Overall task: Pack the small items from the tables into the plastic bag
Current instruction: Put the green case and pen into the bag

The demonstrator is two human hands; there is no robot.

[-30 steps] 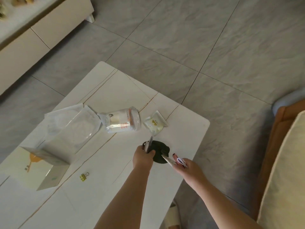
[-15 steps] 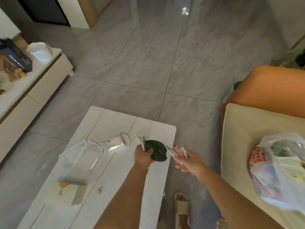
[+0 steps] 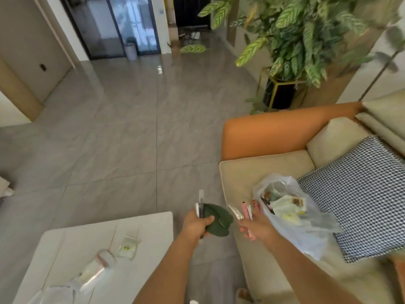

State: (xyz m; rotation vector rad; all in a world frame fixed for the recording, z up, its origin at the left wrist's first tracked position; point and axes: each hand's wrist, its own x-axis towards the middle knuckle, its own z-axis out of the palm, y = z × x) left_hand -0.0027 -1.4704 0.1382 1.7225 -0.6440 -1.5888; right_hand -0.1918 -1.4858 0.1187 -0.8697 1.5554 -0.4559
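Plastic bag [image 3: 291, 213] sits on the sofa seat [image 3: 245, 172], to our right, mouth facing us, already holding several items. Nearest to us, the tabletop [image 3: 153, 220] at lower left carries a small yellow-print sachet [image 3: 128, 247] and a clear wrapped packet [image 3: 98, 267]; those are not packed yet.

Our left hand [image 3: 196, 222] has its grip closed round a dark green pouch [image 3: 219, 219] plus a thin pen-like piece [image 3: 201, 202] sticking up; what that piece is, we cannot tell through the blur. Our right hand [image 3: 255, 227] pinches a bunch of slim items [image 3: 245, 210], pink and white, just beside the bag's mouth.

Step in hand, as we judge it: drop both loads into the bag. To do it well:
- right hand goes first, it is closest
- the film is limp, so hook the rim open with a free finger before letting go
- feed slim pieces end-first so they don't snag or slide off onto the seat
- then the pouch, pushed down inside

Further off: checked cushion [image 3: 361, 194] next to the bag, orange armrest [image 3: 274, 130], potted plant [image 3: 306, 34].
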